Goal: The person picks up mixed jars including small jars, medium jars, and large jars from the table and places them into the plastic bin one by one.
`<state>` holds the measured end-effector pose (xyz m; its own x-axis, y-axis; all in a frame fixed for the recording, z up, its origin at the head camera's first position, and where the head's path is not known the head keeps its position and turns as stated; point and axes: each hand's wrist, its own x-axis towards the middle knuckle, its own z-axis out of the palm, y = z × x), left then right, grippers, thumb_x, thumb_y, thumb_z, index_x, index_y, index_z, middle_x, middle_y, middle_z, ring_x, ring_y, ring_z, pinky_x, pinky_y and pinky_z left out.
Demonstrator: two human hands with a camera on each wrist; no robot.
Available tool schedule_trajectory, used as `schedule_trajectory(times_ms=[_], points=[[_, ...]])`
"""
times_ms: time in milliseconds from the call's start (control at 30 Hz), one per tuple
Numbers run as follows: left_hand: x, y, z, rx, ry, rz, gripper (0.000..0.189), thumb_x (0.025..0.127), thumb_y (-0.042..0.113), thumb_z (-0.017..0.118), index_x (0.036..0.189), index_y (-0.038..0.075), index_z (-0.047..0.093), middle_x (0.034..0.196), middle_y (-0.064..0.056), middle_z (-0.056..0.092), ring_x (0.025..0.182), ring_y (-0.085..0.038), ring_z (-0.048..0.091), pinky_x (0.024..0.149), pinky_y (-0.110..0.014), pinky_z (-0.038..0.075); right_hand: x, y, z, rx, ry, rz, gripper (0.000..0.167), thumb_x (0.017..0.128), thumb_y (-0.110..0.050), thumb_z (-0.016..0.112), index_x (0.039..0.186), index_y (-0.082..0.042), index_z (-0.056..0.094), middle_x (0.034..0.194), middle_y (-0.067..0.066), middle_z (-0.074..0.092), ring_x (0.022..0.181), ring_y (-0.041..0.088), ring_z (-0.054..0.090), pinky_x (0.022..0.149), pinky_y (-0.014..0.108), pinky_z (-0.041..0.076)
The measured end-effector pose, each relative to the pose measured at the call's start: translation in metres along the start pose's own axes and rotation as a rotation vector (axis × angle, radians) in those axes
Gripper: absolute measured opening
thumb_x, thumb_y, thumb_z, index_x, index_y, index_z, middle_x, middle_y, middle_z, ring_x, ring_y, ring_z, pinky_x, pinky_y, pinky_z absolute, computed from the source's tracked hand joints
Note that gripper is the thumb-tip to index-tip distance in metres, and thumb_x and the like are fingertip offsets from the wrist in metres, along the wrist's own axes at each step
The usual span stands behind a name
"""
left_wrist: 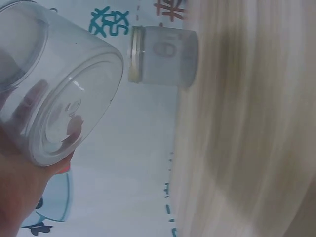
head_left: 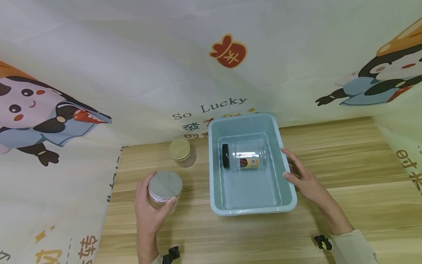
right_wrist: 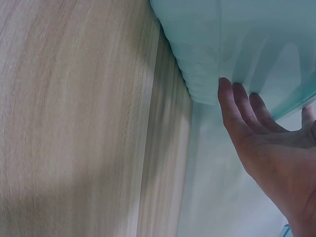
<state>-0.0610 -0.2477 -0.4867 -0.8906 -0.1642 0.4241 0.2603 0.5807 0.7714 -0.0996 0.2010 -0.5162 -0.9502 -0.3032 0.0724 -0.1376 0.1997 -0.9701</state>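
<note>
My left hand (head_left: 150,205) grips a clear jar (left_wrist: 74,98) with a silver lid (head_left: 165,185), fingers and thumb around its sides. In the left wrist view the bottom of that jar shows, lifted above the tabletop. Behind it, a smaller clear jar (left_wrist: 165,57) with a gold lid (head_left: 180,149) stands upright on the table. My right hand (head_left: 304,181) is at the right side of a light blue plastic basin (head_left: 252,211). Its fairly straight fingers touch the outer wall, and the thumb lies near the rim. Inside the basin, a clear jar (head_left: 247,154) with a black lid lies on its side.
The wood-grain table (head_left: 346,161) meets a printed white cloth backdrop (head_left: 148,73) at its back and sides. The basin stands right of both lidded jars, close to the backdrop.
</note>
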Motion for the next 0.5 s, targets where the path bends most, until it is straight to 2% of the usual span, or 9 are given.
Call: schedule_trajectory(times_ms=[67,200,300,500], points=[[0.0011,0.0032,-0.0008,0.018,-0.013,-0.002,0.09,0.055,0.013,0.087,0.138,0.005,0.056,0.116,-0.018,0.059,0.106,-0.018,0.05,0.092,-0.034,0.039,-0.0004,-0.0005,0.0,0.002,-0.003,0.011,0.067,0.103,-0.003,0.049,0.16,-0.019,0.019,0.152,0.034,0.029,0.128,0.053,0.042,0.088,0.019,0.049],[0.0019,0.0063,-0.0018,0.031,-0.032,-0.001,0.09,0.055,0.013,0.087,0.139,0.005,0.055,0.117,-0.019,0.059,0.106,-0.02,0.05,0.092,-0.039,0.039,-0.0004,-0.001,-0.0001,0.002,-0.008,0.025,0.067,0.103,-0.005,0.049,0.16,-0.02,0.018,0.152,0.033,0.029,0.129,0.053,0.041,0.087,0.02,0.049],[0.002,0.0061,-0.0026,0.033,-0.042,0.014,0.092,0.055,0.016,0.089,0.14,0.01,0.056,0.118,-0.013,0.06,0.107,-0.018,0.051,0.093,-0.036,0.04,-0.0002,-0.0009,-0.0001,-0.007,-0.007,0.026,0.067,0.103,-0.005,0.05,0.16,-0.021,0.019,0.153,0.032,0.029,0.129,0.053,0.041,0.088,0.018,0.048],[0.0052,0.0084,-0.0047,0.077,-0.073,0.057,0.09,0.055,0.022,0.09,0.139,0.013,0.058,0.115,-0.01,0.064,0.104,-0.019,0.055,0.091,-0.028,0.041,-0.0004,-0.0014,0.0002,-0.021,-0.002,0.024,0.067,0.103,-0.005,0.05,0.16,-0.021,0.019,0.154,0.032,0.028,0.13,0.053,0.04,0.089,0.016,0.046]])
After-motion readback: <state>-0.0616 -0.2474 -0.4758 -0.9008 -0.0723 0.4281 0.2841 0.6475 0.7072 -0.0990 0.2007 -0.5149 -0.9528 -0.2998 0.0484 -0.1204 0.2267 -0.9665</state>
